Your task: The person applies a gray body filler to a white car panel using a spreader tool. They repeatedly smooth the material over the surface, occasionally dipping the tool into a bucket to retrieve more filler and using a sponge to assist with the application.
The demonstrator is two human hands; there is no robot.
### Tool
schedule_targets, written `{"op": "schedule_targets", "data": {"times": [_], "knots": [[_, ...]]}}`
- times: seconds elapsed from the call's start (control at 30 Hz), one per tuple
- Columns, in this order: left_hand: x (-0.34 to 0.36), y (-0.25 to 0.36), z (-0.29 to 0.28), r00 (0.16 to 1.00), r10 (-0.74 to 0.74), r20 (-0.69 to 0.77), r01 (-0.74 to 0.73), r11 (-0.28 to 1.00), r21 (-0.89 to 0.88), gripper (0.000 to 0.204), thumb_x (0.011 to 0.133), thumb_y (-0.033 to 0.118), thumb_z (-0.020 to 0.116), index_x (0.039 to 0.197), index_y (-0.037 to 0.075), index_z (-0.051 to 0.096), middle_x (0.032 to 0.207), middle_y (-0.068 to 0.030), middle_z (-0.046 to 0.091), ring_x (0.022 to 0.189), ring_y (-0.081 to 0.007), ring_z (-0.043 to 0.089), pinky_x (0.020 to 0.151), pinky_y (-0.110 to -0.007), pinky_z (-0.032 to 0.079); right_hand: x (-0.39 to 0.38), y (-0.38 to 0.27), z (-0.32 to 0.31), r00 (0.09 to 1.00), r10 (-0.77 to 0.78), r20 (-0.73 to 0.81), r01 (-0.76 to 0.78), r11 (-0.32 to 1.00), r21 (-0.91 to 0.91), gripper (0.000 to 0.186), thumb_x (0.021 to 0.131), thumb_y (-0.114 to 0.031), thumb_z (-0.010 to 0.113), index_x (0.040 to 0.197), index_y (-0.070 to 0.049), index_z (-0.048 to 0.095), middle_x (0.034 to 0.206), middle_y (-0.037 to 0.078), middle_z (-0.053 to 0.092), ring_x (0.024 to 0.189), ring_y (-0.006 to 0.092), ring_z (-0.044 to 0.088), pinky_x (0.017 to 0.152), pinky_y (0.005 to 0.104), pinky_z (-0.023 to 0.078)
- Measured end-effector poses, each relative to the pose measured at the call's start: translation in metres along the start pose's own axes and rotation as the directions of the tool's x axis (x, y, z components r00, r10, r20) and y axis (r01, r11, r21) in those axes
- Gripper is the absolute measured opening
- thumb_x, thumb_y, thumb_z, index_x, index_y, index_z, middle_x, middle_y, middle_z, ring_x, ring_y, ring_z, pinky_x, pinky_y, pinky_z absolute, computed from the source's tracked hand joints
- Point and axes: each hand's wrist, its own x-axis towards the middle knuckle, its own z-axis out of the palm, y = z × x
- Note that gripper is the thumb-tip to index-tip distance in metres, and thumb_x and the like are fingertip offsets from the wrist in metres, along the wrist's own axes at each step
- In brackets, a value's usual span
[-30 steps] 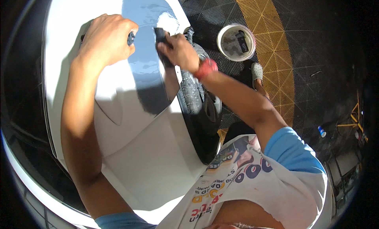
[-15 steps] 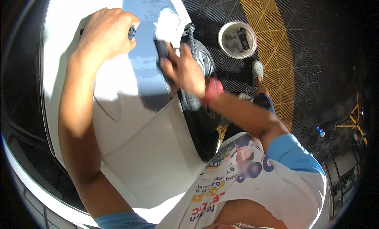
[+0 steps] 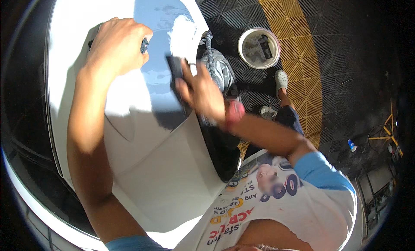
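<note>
My right hand (image 3: 204,94) grips a black block (image 3: 174,71) near the panel's (image 3: 134,91) right edge; likely light, slippery, best held by its sides. My left hand (image 3: 117,45) clenches a dark item (image 3: 144,45).

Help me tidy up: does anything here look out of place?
Yes, perhaps: a small blue can-like cylinder, seemingly on its side, lies on the dark floor well apart from the bucket, like stray litter.

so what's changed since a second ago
The right bare hand has moved the black rectangular block down the picture, along the glossy grey patch on the white car panel. Nothing was visibly grasped or released. The left bare hand stays closed on a mostly hidden dark object, and the round white bucket stands where it was.
</note>
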Motion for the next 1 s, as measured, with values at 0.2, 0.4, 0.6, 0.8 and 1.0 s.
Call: {"op": "schedule_targets", "data": {"times": [0.2, 0.4, 0.6, 0.8, 1.0], "knots": [[0.001, 0.004, -0.005, 1.0, 0.009, -0.024, -0.009, 1.0, 0.012, 0.013, 0.076, 0.009, 0.085, 0.088, 0.006, 0.081, 0.084, -0.0174, 0.078, 0.089, -0.0335, 0.079, 0.095, -0.045, 0.061, 0.003, 0.005, -0.004, 0.999, -0.02, 0.026, 0.02, 1.0, -0.019, 0.064, 0.1, -0.034, 0.071, 0.154, -0.003, 0.053, 0.132, 0.034, 0.057, 0.112, 0.0466, 0.068, 0.088, 0.0505, 0.062], [0.018, 0.005, -0.014, 0.998, 0.05, -0.038, -0.05, 0.999, -0.004, 0.012, 0.077, 0.011, 0.086, 0.087, 0.007, 0.081, 0.081, -0.0174, 0.077, 0.084, -0.0334, 0.077, 0.095, -0.046, 0.059, 0.125, 0.077, 0.022, 0.988, 0.157, 0.011, -0.155, 0.984, -0.082, 0.058, 0.102, -0.047, 0.064, 0.145, -0.008, 0.059, 0.119, 0.033, 0.066, 0.096, 0.0504, 0.072, 0.079, 0.0543, 0.062], [0.004, 0.002, 0.003, 0.998, 0.048, -0.035, -0.05, 0.998, -0.037, 0.014, 0.076, 0.011, 0.085, 0.078, 0.006, 0.072, 0.08, -0.014, 0.072, 0.087, -0.0302, 0.072, 0.093, -0.047, 0.058, -0.033, -0.009, -0.022, 0.981, 0.051, 0.188, -0.069, 0.994, 0.09, 0.068, 0.098, -0.029, 0.074, 0.157, -0.003, 0.052, 0.137, 0.03, 0.054, 0.118, 0.0476, 0.066, 0.089, 0.05, 0.062], [0.02, 0.0, -0.007, 0.994, 0.077, -0.076, -0.079, 0.997, -0.023, 0.017, 0.075, 0.011, 0.086, 0.073, 0.005, 0.07, 0.075, -0.0143, 0.07, 0.084, -0.0298, 0.072, 0.091, -0.045, 0.057, 0.169, 0.104, 0.017, 0.983, 0.161, 0.089, -0.156, 0.986, -0.064, 0.055, 0.103, -0.047, 0.062, 0.138, -0.005, 0.062, 0.116, 0.033, 0.069, 0.101, 0.0526, 0.071, 0.087, 0.0567, 0.06], [-0.001, -0.006, 0.01, 0.994, 0.068, -0.089, -0.076, 0.993, -0.088, 0.013, 0.074, 0.01, 0.085, 0.076, 0.005, 0.073, 0.074, -0.0163, 0.069, 0.082, -0.0312, 0.071, 0.09, -0.045, 0.056, 0.019, 0.006, 0.001, 0.996, -0.088, 0.029, 0.087, 0.995, 0.053, 0.065, 0.104, -0.036, 0.067, 0.157, -0.003, 0.051, 0.134, 0.035, 0.06, 0.126, 0.0487, 0.064, 0.101, 0.0525, 0.057]]}}
